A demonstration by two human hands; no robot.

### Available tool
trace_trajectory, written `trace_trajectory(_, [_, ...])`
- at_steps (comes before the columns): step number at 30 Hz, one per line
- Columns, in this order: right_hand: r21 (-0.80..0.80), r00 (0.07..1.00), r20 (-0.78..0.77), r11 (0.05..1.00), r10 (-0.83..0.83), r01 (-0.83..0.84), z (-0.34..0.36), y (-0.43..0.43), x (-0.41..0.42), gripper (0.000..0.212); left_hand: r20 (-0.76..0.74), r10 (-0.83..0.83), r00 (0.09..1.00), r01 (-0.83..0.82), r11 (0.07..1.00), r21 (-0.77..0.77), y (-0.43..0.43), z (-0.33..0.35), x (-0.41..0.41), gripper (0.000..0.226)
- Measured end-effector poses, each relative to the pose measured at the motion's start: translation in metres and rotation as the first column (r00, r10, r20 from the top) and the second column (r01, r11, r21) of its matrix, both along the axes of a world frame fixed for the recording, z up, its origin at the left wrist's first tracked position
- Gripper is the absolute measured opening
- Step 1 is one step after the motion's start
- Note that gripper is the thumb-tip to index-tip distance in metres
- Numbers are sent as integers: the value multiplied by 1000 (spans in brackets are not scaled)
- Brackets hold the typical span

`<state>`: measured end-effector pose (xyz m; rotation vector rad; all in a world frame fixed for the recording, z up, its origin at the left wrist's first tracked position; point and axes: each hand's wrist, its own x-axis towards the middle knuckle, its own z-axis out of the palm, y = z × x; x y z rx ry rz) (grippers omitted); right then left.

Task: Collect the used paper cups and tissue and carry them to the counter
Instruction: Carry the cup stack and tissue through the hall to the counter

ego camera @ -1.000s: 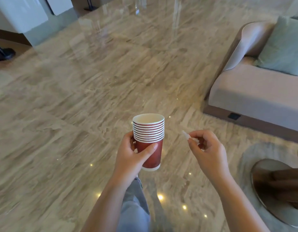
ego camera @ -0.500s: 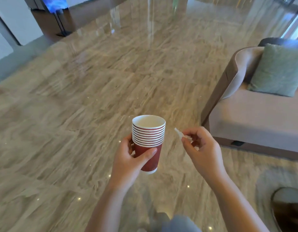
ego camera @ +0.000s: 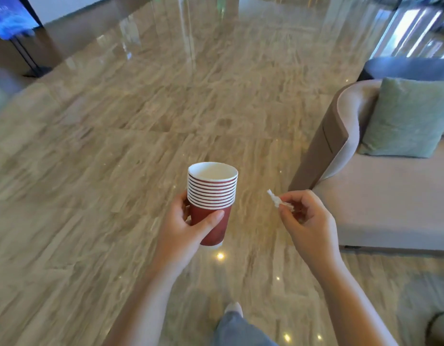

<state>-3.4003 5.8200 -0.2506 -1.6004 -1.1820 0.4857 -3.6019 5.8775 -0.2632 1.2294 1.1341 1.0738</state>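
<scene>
Over the floor, mid-view: stack of paper cups [ego camera: 212, 196], nested, red walls, white rims, mouth up, slightly tilted; the top cup's interior shows white.
Left hand [ego camera: 186, 231]: wrapped round the lower half of the stack; thumb lies across the near wall, fingers pass behind the far side; it carries the whole stack clear of the floor.
Right hand [ego camera: 308, 226]: fingers curled; thumb and forefinger pinch a tissue [ego camera: 276, 199]; held just right of the stack, not touching it.
Tissue: white, small, twisted; one end protrudes up and left from the fingertips, toward the cups.
Floor [ego camera: 116, 146]: polished beige marble with reflected light spots.
Right edge of floor: beige sofa [ego camera: 390, 196]; green cushion [ego camera: 410, 116] leans at its arm end; dark grey seat [ego camera: 410, 68] behind.
Far-left corner: blue display panel [ego camera: 13, 21] on a black stand.
Bottom edge: blue trouser leg [ego camera: 238, 330] and pale shoe [ego camera: 233, 308], below the hands.
</scene>
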Motion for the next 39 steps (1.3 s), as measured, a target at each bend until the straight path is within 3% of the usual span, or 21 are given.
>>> trace_trajectory(4, [-7,999,-8,999,-45,45,2,79,32,31,-32,-34,999,34,999,2,86,7,35,71])
trace_trajectory(11, [-39,996,-26,995,-88,87,-12,216,64,32,-51,-100,994,98,994,-53,223,-17,75,68])
trace_trajectory(20, [-19,986,120,993,-117,120,9,450,85,30,-54,-152,987,149,987,-60,474,-15,95,77])
trace_trajectory(27, [-27,975,77,977,-210,212,12,592,124,27,-73,-238,968,235,971,-50,629,-8,148,59])
trace_trajectory(39, [-62,929,-11,927,-371,369,-14,789,322,30,-143,-373,917,367,928,-62,846,-22,353,64])
